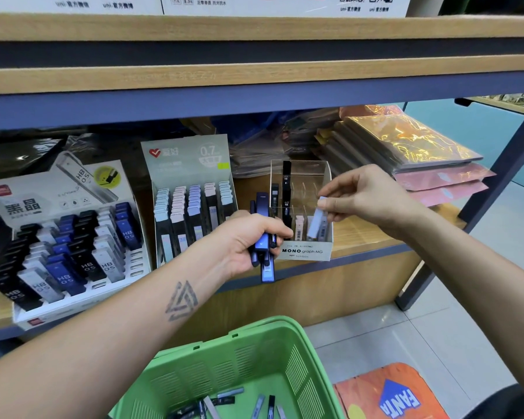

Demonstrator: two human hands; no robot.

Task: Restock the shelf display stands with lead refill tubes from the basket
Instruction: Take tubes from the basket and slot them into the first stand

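My left hand point(248, 240) grips a bundle of dark blue lead refill tubes point(265, 252) in front of the shelf edge. My right hand point(366, 195) pinches a pale lilac tube point(316, 220) by its top, its lower end inside the front row of the clear MONO graph display stand point(306, 252). That stand holds a few black and pale tubes. The green basket point(254, 352) sits below, with several loose tubes point(224, 403) on its bottom.
Two fuller stands share the shelf: a 0.7 stand point(191, 164) in the middle and a big HB 0.5 stand point(61, 225) at the left. Wrapped paper packs point(406, 146) are stacked at the right. An upper shelf board point(254, 80) overhangs. An orange Fanta mat point(390, 394) lies on the tiled floor.
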